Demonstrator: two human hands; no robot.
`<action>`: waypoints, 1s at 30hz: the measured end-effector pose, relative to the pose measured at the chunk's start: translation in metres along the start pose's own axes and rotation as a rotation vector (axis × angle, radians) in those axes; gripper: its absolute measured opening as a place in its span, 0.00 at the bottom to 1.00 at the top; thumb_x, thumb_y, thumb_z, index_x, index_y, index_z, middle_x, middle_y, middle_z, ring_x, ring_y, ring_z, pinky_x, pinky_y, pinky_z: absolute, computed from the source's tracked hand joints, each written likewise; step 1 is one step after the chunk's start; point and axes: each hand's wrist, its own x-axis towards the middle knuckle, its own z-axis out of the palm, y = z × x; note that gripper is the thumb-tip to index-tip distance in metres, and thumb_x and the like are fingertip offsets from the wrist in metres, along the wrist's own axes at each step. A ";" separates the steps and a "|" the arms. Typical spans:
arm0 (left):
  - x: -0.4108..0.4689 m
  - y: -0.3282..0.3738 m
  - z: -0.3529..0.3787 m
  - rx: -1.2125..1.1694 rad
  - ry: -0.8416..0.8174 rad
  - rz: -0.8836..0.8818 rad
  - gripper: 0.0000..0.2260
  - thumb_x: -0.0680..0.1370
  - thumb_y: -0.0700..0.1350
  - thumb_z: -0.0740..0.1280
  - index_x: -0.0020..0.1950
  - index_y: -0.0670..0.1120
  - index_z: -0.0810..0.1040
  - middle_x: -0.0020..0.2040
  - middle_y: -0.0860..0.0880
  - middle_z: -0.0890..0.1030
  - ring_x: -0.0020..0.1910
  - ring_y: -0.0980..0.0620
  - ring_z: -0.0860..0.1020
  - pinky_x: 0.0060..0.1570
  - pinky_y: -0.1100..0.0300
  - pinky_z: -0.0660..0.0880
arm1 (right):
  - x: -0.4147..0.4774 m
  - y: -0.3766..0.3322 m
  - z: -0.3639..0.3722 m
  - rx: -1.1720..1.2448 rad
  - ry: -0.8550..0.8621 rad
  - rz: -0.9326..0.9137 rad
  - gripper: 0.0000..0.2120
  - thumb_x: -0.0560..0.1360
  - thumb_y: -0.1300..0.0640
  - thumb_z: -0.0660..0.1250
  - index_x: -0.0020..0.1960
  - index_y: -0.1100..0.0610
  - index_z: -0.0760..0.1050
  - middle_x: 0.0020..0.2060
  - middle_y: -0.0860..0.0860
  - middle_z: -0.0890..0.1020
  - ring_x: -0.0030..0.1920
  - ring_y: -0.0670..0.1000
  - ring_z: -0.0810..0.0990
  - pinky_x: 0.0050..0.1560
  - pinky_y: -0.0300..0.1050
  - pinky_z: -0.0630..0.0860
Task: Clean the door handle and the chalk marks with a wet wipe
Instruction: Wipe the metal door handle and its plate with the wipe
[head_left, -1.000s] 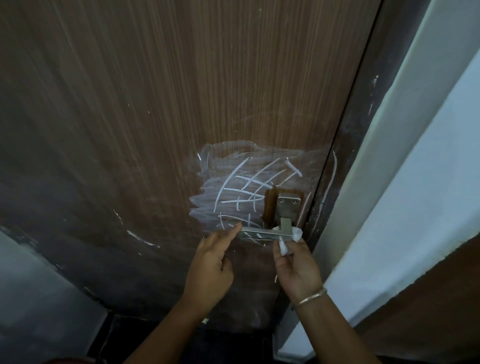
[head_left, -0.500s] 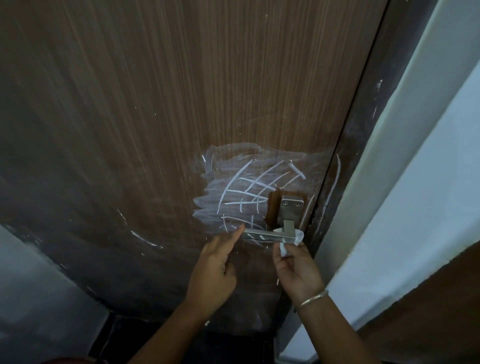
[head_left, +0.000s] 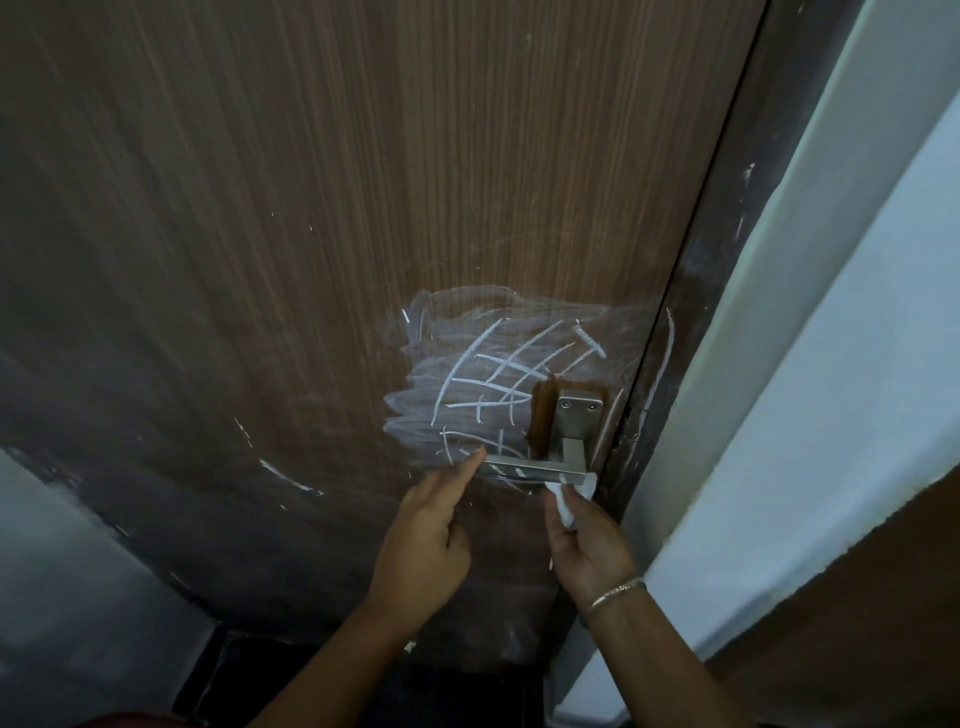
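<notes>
Little had changed — our left hand (head_left: 426, 540) kept a straight forefinger on the tip of the brushed-steel door handle (head_left: 530, 467); our right hand (head_left: 587, 545) still pinched the crumpled white wet wipe (head_left: 566, 501) under its pivot end; the scribbled white chalk marks (head_left: 493, 379) remained — barely begun, we judged.

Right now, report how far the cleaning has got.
Done: only a bare brown patch beside the door handle. In hand: the right hand holds the wet wipe under its lever, the left hand touching the lever's tip with a forefinger. Left: the chalk marks, smeared but mostly there.
</notes>
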 end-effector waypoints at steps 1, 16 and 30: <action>0.000 0.000 0.000 0.002 0.001 0.000 0.39 0.69 0.29 0.60 0.70 0.65 0.60 0.61 0.56 0.72 0.62 0.56 0.70 0.61 0.53 0.73 | -0.002 -0.001 0.002 0.014 -0.007 0.004 0.13 0.74 0.69 0.64 0.58 0.64 0.75 0.61 0.59 0.76 0.58 0.54 0.76 0.46 0.42 0.80; -0.003 0.002 0.002 -0.007 0.004 0.003 0.39 0.70 0.29 0.60 0.70 0.64 0.59 0.59 0.57 0.72 0.61 0.56 0.71 0.61 0.53 0.73 | -0.024 -0.003 0.013 0.095 -0.190 0.130 0.10 0.75 0.70 0.58 0.52 0.63 0.75 0.47 0.60 0.81 0.48 0.57 0.79 0.38 0.46 0.82; -0.003 -0.003 0.005 -0.013 -0.014 -0.016 0.41 0.70 0.30 0.60 0.69 0.70 0.56 0.56 0.69 0.68 0.60 0.64 0.69 0.59 0.67 0.69 | -0.052 -0.039 0.008 -0.992 -0.065 -1.147 0.16 0.73 0.70 0.65 0.45 0.48 0.76 0.41 0.41 0.79 0.43 0.38 0.77 0.40 0.24 0.72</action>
